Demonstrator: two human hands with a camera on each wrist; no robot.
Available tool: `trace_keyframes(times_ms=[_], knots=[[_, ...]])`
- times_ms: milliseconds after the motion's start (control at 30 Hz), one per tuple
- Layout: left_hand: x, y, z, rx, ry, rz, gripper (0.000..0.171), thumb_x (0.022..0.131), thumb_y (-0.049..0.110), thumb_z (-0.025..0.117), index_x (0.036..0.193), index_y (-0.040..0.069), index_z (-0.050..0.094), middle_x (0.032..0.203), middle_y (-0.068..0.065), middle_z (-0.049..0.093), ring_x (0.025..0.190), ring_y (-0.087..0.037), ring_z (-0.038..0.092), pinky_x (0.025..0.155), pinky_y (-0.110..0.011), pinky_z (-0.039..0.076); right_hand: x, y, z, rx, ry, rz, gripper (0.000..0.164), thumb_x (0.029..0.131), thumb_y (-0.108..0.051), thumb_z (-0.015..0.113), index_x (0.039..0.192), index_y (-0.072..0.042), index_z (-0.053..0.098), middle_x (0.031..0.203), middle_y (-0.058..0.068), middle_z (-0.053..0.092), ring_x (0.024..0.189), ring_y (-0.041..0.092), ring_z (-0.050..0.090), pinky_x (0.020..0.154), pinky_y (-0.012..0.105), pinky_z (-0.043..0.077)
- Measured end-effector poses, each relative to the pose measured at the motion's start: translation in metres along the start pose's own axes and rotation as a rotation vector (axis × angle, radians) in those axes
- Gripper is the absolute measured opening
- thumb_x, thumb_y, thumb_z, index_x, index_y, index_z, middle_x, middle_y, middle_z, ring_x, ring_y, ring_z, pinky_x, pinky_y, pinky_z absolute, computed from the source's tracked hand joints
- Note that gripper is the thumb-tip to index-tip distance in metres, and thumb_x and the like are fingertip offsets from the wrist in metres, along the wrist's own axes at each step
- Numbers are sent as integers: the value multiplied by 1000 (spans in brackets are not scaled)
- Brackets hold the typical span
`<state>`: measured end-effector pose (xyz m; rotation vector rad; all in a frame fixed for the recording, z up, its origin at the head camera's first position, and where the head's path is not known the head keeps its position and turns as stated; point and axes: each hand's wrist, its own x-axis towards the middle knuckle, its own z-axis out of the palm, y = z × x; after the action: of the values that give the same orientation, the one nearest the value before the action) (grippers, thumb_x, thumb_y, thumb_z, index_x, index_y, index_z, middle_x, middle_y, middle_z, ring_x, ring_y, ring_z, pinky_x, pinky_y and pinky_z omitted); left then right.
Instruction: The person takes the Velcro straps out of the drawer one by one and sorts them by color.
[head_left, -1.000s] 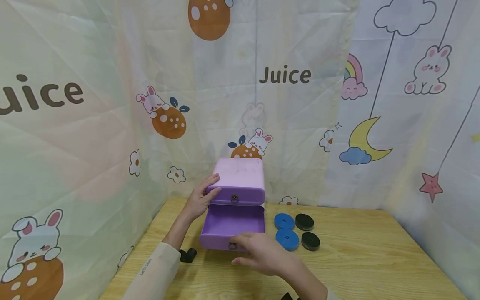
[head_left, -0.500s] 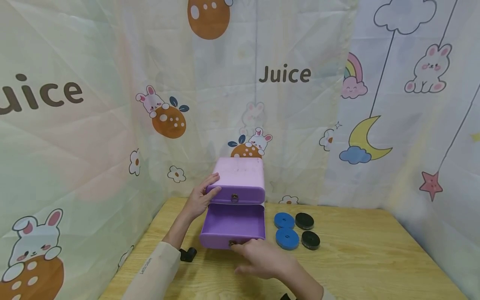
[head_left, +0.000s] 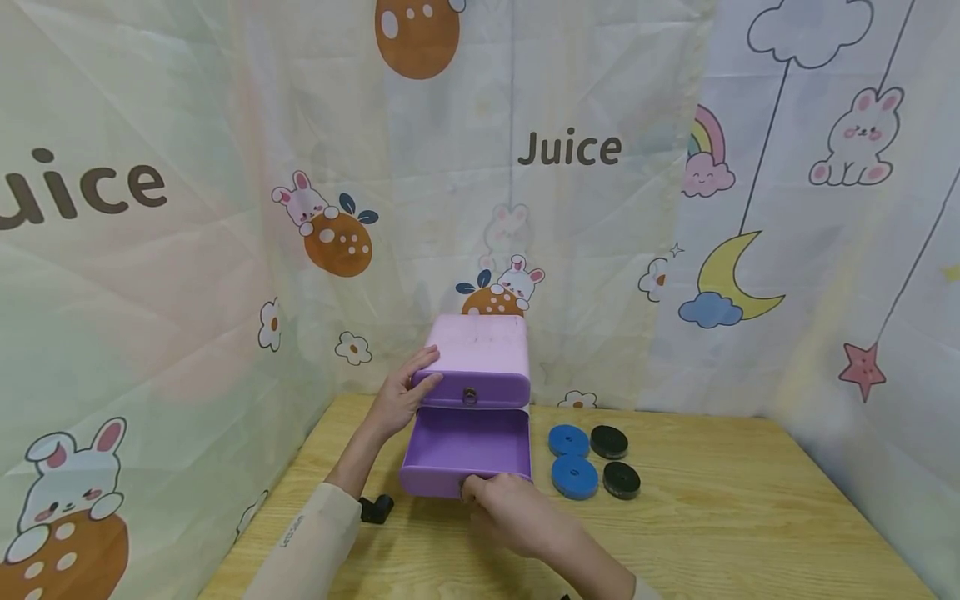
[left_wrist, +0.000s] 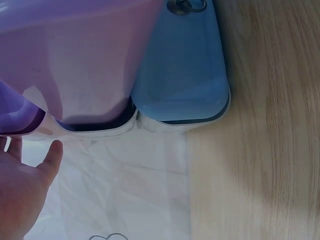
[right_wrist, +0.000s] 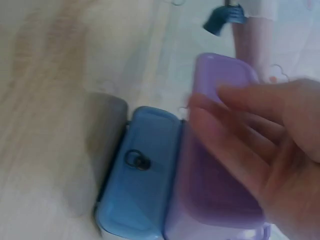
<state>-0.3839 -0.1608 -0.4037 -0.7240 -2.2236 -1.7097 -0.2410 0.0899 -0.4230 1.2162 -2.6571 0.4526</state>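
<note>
A pink drawer cabinet [head_left: 480, 343] has a closed upper purple drawer [head_left: 495, 390] and a pulled-out purple drawer [head_left: 427, 481] beneath it. No contents show inside the pulled-out drawer. My left hand [head_left: 397, 403] rests against the cabinet's upper left side, its thumb on the upper drawer's front edge. Fairly straight fingers show on that left hand [left_wrist: 22, 185] in the left wrist view. At the pulled-out drawer's front, my right hand [head_left: 517, 512] pinches the ring handle, which its fingers mostly hide. The right hand [right_wrist: 270, 145] is blurred in the right wrist view.
Low on the cabinet, a closed blue drawer [right_wrist: 137, 185] carries a metal ring. Two blue discs [head_left: 574, 477] and two black discs [head_left: 622, 481] lie right of the cabinet on the wooden table [head_left: 720, 500]. A printed curtain [head_left: 600, 275] hangs behind.
My right hand has drawn its fingers together at the ring handle of the pulled-out drawer. The left hand stays in place, and the drawer looks equally far out.
</note>
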Motion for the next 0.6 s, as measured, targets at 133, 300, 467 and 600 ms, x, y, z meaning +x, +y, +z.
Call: trace_keyframes(times_ms=[133, 300, 467, 600], knots=[[0, 1, 0, 0, -4, 3, 53, 104, 27, 66, 153, 12, 53, 168, -2, 36, 161, -23, 20, 121, -33, 33, 3, 2, 9, -30, 164, -53, 12, 91, -8, 78, 90, -16, 70, 80, -9, 72, 67, -3, 58, 60, 13, 48], [0, 0, -1, 1, 2, 13, 53, 103, 27, 67, 152, 11, 54, 168, -3, 37, 161, -25, 20, 125, -41, 29, 5, 3, 15, -17, 264, -84, 11, 93, -12, 77, 88, -17, 69, 78, -10, 71, 64, -5, 55, 59, 10, 46], [1, -3, -1, -1, 2, 15, 52, 104, 27, 67, 152, 12, 54, 168, -2, 37, 161, -23, 20, 125, -44, 28, 5, 2, 15, 40, 277, -65, 6, 94, -15, 77, 91, -17, 72, 83, -9, 75, 69, -4, 62, 62, 11, 50], [1, -2, 0, -1, -1, 18, 52, 104, 26, 66, 152, 12, 54, 168, -2, 36, 162, -24, 19, 124, -43, 28, 6, 2, 16, 30, 302, -72, 6, 93, -16, 78, 91, -17, 72, 83, -9, 75, 70, -3, 64, 62, 12, 51]])
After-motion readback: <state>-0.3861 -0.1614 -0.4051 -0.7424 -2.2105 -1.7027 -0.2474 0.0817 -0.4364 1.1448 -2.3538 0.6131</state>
